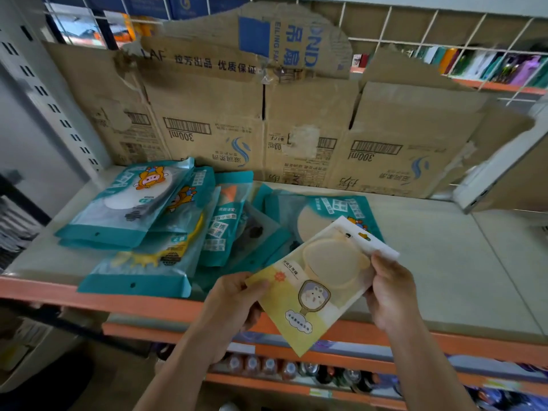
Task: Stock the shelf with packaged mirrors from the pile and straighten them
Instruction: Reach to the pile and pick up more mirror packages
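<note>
Both hands hold one yellow packaged mirror [314, 280] tilted over the orange front edge of the shelf [444, 262]. The left hand [234, 301] has its grip pinched on the lower left corner, and the right hand [391, 295] grips the right edge below the white header. A heap of teal mirror packs [142, 232] lies on the shelf to the left, before flattened cardboard [296, 114]

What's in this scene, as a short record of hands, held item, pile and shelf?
shelf: beige board, orange front edge, flattened brown cardboard behind
pile: teal plastic mirror packets, overlapping, askew, on shelf's left
left hand: grips lower corner of the yellow-and-white plastic mirror packet
right hand: pinches the packet's white top end
packet: tilted, above shelf front edge
</note>
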